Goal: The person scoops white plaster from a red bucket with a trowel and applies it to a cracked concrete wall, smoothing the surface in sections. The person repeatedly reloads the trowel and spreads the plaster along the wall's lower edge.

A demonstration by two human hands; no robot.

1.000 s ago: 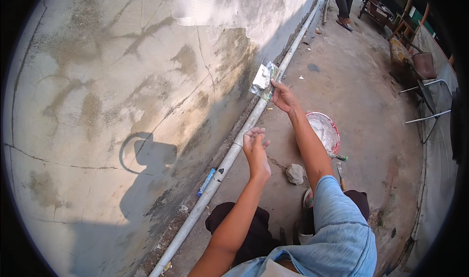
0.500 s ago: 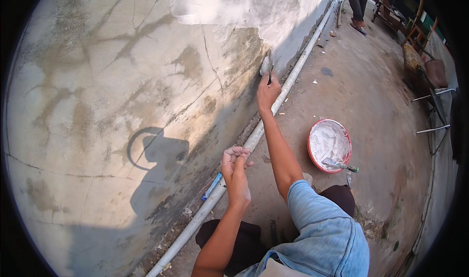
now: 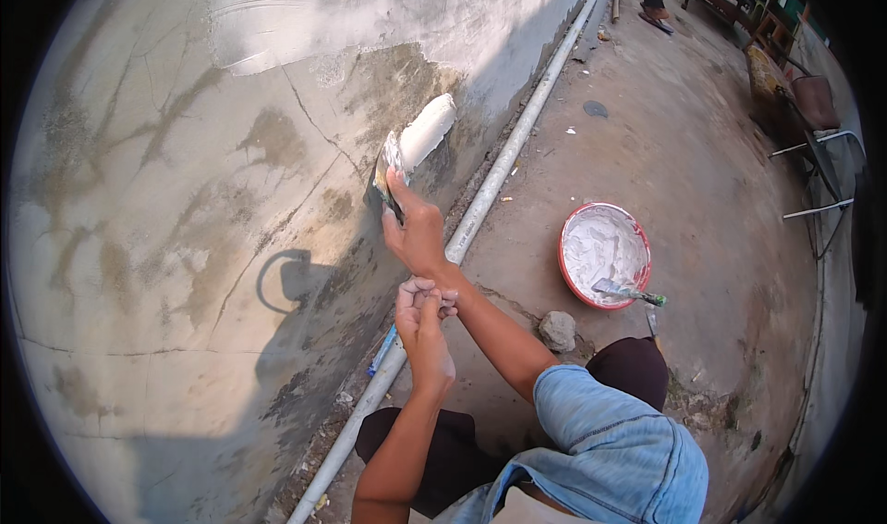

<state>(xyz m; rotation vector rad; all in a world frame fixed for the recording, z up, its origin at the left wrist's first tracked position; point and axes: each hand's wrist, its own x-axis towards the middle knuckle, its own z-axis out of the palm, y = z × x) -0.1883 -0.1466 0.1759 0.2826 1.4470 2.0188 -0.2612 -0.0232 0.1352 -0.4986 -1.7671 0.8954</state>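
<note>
My right hand [image 3: 416, 228] grips a putty knife [image 3: 387, 168], its blade smeared white and pressed to the cracked grey wall [image 3: 185, 247]. Just beyond the blade, a thick band of fresh white putty [image 3: 430, 128] runs up and to the right across the wall. My left hand [image 3: 427, 330] is loosely closed in front of my right wrist, fingertips whitened, with nothing visible in it. Whether it touches the wrist I cannot tell. On the ground to the right, a red bowl [image 3: 564, 263] holds white putty, and a second putty-covered spatula [image 3: 628, 291] rests across its rim.
A pale pipe [image 3: 490, 196] runs along the wall's foot, with a blue object [image 3: 382, 350] beside it. A stone [image 3: 557, 331] lies near my knee. Another person's feet [image 3: 657, 18] are at the far end; chairs [image 3: 818, 177] line the right side.
My right hand has drawn the putty knife down and left along the wall, leaving a thick white band. My left hand stays curled, now close to my right wrist. The view has shifted slightly.
</note>
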